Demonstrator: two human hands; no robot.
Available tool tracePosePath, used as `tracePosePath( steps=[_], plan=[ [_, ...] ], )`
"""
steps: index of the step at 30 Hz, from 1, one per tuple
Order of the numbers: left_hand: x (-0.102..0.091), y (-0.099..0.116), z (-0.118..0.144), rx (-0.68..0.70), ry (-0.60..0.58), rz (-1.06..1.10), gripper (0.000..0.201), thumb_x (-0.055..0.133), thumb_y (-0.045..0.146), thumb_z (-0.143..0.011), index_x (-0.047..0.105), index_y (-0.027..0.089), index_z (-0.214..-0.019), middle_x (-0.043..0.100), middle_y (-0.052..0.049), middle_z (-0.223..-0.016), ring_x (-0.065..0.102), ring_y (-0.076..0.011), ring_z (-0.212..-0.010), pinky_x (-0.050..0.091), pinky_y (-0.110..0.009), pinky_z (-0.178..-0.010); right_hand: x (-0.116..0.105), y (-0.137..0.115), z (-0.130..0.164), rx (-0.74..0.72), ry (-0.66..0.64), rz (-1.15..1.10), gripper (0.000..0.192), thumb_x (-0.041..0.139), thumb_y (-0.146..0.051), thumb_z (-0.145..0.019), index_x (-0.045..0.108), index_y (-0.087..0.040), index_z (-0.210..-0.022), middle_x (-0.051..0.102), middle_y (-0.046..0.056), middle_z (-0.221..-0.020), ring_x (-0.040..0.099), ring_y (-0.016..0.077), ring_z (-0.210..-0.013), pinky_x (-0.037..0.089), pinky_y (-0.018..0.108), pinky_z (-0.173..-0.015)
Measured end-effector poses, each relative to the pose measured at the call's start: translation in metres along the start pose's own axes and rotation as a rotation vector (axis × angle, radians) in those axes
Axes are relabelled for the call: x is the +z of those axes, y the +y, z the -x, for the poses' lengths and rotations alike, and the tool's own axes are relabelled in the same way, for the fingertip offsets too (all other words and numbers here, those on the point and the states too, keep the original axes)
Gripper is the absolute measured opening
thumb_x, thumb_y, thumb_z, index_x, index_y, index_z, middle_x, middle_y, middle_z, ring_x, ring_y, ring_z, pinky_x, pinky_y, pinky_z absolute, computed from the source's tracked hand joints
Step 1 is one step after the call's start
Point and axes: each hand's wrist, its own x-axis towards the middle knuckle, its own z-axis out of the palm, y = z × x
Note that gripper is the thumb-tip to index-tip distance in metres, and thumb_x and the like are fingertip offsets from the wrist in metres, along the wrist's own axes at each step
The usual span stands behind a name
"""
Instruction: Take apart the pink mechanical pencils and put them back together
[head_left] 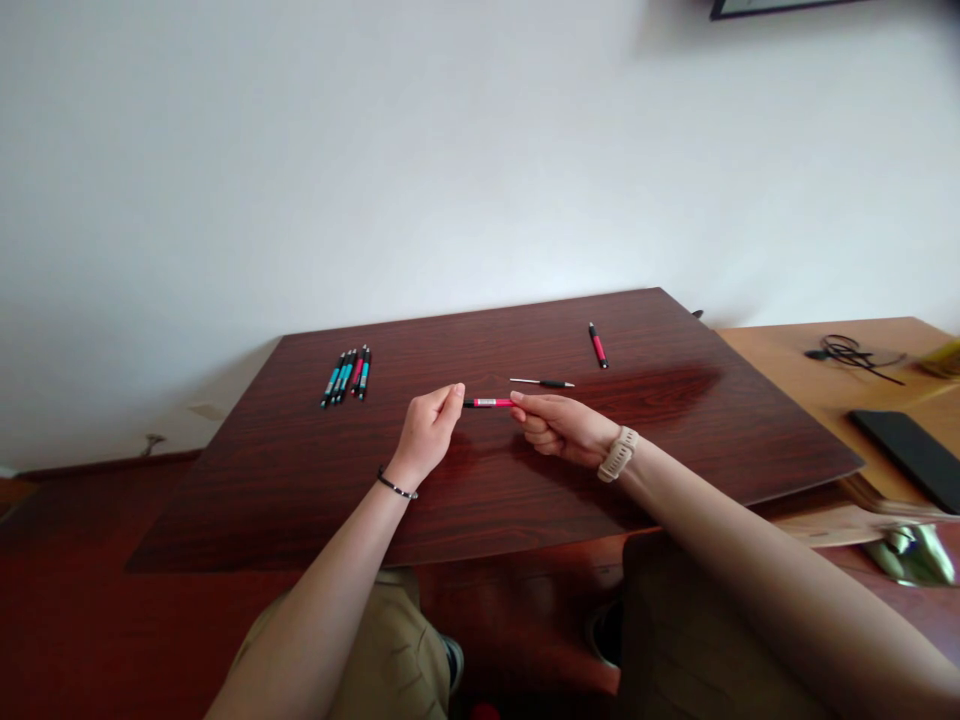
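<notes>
Both hands meet above a dark red wooden table (pixel 315 500), sharing one pink pen (pixel 491 403) held level between them. The left hand (pixel 429 432) pinches the pen's black end with thumb and forefinger; the right hand (pixel 559 428) grips the other end — a pale watch (pixel 618 454) sits on that wrist, a thin dark bracelet (pixel 396 488) on the left one. Just beyond the pen lies a thin refill (pixel 541 383), flat on the wood. Further back and to the right rests another pink pen (pixel 598 346). At the far left a cluster of pens (pixel 346 376) — teal and pink — lies side by side. A lighter desk (pixel 817 385) adjoins on the right, bearing a black cable (pixel 847 352) and a dark flat case (pixel 907 455).
</notes>
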Motion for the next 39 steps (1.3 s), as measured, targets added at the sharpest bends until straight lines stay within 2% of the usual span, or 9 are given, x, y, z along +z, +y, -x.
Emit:
tracePosePath(
  steps=[6,11,13,20,26,29,32,35,39],
  plan=[
    [0.002,-0.001,-0.002,-0.049,0.02,0.118,0.055,0.046,0.052,-0.108,0.042,0.021,-0.063,0.044,0.001,-0.061,0.039,-0.013,-0.058,0.03,-0.03,-0.06,0.003,0.003,-0.002,-0.193,0.098,0.263,0.043,0.064,-0.061,-0.099,0.055,-0.022,-0.086,0.029,-0.011,-0.057,0.017,0.0083,-0.049,0.014,0.023,-0.044],
    [0.008,-0.008,-0.004,-0.24,-0.069,0.386,0.062,0.053,0.066,-0.101,0.033,0.023,-0.061,0.033,0.004,-0.058,0.028,-0.0101,-0.053,0.023,-0.029,-0.052,0.003,0.0,0.001,-0.459,0.273,0.834,0.044,0.052,-0.057,-0.107,0.061,-0.021,-0.084,0.046,-0.004,-0.067,0.038,0.0128,-0.061,0.03,0.026,-0.058],
    [0.008,-0.01,-0.005,-0.283,-0.096,0.439,0.064,0.053,0.07,-0.1,0.034,0.023,-0.061,0.032,0.004,-0.058,0.027,-0.0094,-0.051,0.021,-0.028,-0.051,0.005,-0.002,0.003,-0.516,0.301,0.953,0.042,0.049,-0.054,-0.109,0.061,-0.021,-0.085,0.049,-0.003,-0.07,0.042,0.0145,-0.065,0.033,0.028,-0.063],
    [0.005,-0.007,-0.005,-0.198,-0.155,0.474,0.048,0.053,0.057,-0.104,0.044,0.021,-0.073,0.044,0.002,-0.066,0.041,-0.0115,-0.06,0.035,-0.027,-0.059,0.007,-0.002,0.005,-0.517,0.303,1.011,0.038,0.046,-0.049,-0.111,0.058,-0.022,-0.086,0.051,-0.002,-0.072,0.045,0.0165,-0.068,0.034,0.029,-0.069],
    [0.009,-0.005,-0.006,-0.243,-0.028,0.414,0.059,0.056,0.064,-0.1,0.037,0.022,-0.064,0.035,0.004,-0.059,0.028,-0.0103,-0.054,0.022,-0.029,-0.052,0.007,-0.003,0.005,-0.528,0.294,1.001,0.039,0.046,-0.05,-0.111,0.059,-0.022,-0.086,0.052,-0.002,-0.073,0.045,0.0166,-0.069,0.033,0.029,-0.069],
    [0.01,-0.005,-0.006,-0.294,-0.02,0.434,0.063,0.058,0.067,-0.098,0.032,0.023,-0.061,0.031,0.004,-0.058,0.025,-0.0093,-0.052,0.018,-0.03,-0.051,0.007,-0.003,0.005,-0.534,0.285,1.001,0.04,0.046,-0.051,-0.111,0.059,-0.022,-0.086,0.052,-0.002,-0.073,0.045,0.0167,-0.069,0.033,0.029,-0.069],
    [0.009,-0.007,-0.006,-0.31,-0.088,0.552,0.058,0.054,0.064,-0.101,0.036,0.023,-0.065,0.031,0.005,-0.059,0.027,-0.0093,-0.052,0.02,-0.029,-0.051,0.006,-0.002,0.004,-0.537,0.292,1.007,0.041,0.046,-0.052,-0.111,0.059,-0.023,-0.086,0.052,-0.002,-0.073,0.045,0.0169,-0.069,0.034,0.029,-0.069],
    [0.008,-0.007,-0.006,-0.25,-0.14,0.613,0.046,0.057,0.052,-0.1,0.04,0.022,-0.07,0.037,0.004,-0.064,0.035,-0.0102,-0.056,0.029,-0.027,-0.054,0.005,-0.002,0.004,-0.54,0.304,1.01,0.04,0.046,-0.051,-0.111,0.059,-0.022,-0.086,0.052,-0.002,-0.073,0.046,0.0167,-0.069,0.034,0.029,-0.069],
    [0.01,-0.004,-0.006,-0.254,-0.039,0.558,0.048,0.06,0.05,-0.099,0.037,0.022,-0.068,0.035,0.005,-0.062,0.031,-0.0092,-0.053,0.023,-0.027,-0.051,0.006,-0.002,0.004,-0.533,0.291,1.013,0.038,0.046,-0.048,-0.112,0.059,-0.022,-0.087,0.053,-0.002,-0.074,0.046,0.0163,-0.07,0.034,0.029,-0.07]
  ],
)
